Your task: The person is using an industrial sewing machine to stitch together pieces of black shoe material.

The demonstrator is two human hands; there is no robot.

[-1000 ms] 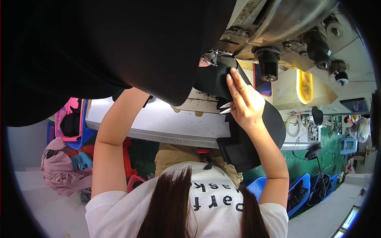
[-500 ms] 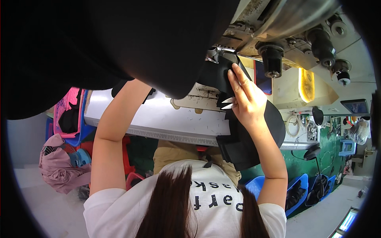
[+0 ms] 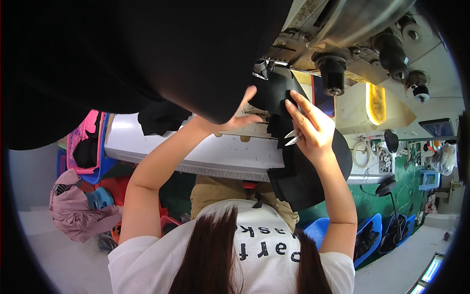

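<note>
From the head camera I see my left hand (image 3: pixel 230 120) with fingers spread flat on the black fabric (image 3: pixel 281 105) under the sewing machine (image 3: pixel 338 54). My right hand (image 3: pixel 313 130) presses it too, fingers apart, small snips (image 3: pixel 293 138) tucked in. The cloth looks soft and limp; I'd grip its edges. The white table (image 3: pixel 205 152) leaves room leftward.

I see the right hand (image 3: pixel 311 130) lying flat with spread fingers on the black fabric (image 3: pixel 298 171), and it holds small metal snips (image 3: pixel 293 138) under the palm. The left hand (image 3: pixel 240 117) touches the same fabric just beside the sewing machine (image 3: pixel 342 54), on the white table (image 3: pixel 215 154). A big dark cloth (image 3: pixel 137 54) covers the upper left, and a pink garment (image 3: pixel 73 208) lies on the floor.
</note>
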